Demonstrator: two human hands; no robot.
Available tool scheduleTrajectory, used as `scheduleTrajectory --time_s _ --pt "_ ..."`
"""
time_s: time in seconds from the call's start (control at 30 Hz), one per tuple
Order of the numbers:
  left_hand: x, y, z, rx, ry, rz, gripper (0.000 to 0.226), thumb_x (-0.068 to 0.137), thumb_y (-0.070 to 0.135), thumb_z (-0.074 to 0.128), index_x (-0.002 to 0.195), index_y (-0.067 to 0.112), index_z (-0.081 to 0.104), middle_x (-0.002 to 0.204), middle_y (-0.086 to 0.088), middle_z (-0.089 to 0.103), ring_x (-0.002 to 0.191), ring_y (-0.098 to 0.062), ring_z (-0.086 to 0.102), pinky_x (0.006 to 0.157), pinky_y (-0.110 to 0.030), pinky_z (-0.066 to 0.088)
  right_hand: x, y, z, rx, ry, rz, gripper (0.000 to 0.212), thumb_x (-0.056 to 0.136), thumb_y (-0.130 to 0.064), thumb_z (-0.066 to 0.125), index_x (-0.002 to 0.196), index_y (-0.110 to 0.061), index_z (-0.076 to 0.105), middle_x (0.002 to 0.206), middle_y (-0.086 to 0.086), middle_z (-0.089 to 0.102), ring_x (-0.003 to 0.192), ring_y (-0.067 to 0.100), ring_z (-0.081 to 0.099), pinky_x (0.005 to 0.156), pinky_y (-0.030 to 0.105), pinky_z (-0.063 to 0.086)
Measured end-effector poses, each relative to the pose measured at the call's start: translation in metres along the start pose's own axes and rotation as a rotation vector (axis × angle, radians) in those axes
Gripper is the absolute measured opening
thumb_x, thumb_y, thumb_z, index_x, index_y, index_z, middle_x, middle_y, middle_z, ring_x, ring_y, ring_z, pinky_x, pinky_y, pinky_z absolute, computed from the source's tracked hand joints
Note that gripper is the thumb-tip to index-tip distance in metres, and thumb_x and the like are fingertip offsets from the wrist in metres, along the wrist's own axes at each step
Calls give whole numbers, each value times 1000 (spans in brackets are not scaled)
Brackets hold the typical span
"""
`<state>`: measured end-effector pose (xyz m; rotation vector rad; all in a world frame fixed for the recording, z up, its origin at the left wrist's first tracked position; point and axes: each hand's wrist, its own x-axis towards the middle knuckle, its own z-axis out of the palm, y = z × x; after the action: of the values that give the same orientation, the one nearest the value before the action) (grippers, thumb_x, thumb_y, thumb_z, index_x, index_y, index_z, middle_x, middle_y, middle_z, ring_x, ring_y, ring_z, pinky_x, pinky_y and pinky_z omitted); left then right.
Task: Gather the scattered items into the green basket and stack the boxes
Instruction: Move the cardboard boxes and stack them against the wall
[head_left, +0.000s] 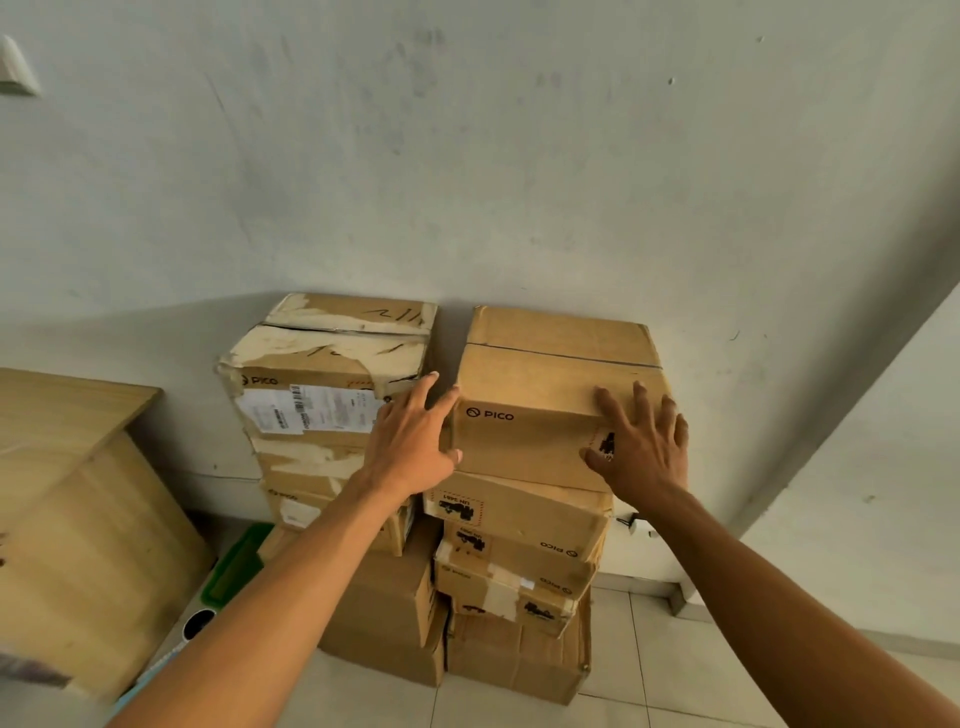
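Note:
Two stacks of brown cardboard boxes stand against the wall. The top box of the right stack (540, 395) carries a PICO logo on its front. My left hand (410, 447) lies with spread, straight fingers against that box's left front corner. My right hand (641, 444) presses flat on its right front corner, fingers reaching over the top edge. The left stack's top box (322, 358) is torn and bears a white shipping label. A green basket (236, 566) shows partly on the floor between the left stack and a wooden cabinet.
A light wooden cabinet (78, 519) fills the lower left. A small white item with a dark round opening (198, 623) lies on the floor beside the basket. The pale tiled floor (675, 670) extends to the right of the stacks, where the wall turns a corner.

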<state>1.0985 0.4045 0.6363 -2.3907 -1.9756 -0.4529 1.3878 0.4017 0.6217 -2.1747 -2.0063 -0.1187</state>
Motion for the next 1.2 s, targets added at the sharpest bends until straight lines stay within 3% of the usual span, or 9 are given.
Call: scheduleTrajectory --time_s 0.17,0.6,0.8,1.2 --pt "-44 -25 -18 -1 61 23 89 82 46 69 154 30 20 161 -2 14 145 -24 20 114 -45 25 -48 -34 -7 56 19 -36 100 81 -71 60 156 -45 -1 167 5 -6 152 36 -6 121 54 3" --pt "-167 -42 -17 -88 59 23 88 81 42 71 153 28 23 160 -1 18 144 -22 23 115 -44 24 -170 -85 -1 157 -25 -76 107 75 -73 66 154 -47 -2 167 0 -6 153 29 -4 122 52 8" --pt "-246 -65 -24 -37 126 -130 85 79 48 70 151 30 28 157 1 26 137 -23 35 109 -41 32 -191 -122 8 219 -47 -277 105 75 -73 66 154 -45 3 167 -1 0 152 26 3 123 51 12" --pt "-465 -101 -46 -4 148 -645 83 75 41 74 147 24 38 152 -4 35 132 -28 42 101 -42 37 -300 -252 25 325 -183 -769 102 75 -71 66 155 -42 9 167 -1 7 152 25 10 121 47 15"
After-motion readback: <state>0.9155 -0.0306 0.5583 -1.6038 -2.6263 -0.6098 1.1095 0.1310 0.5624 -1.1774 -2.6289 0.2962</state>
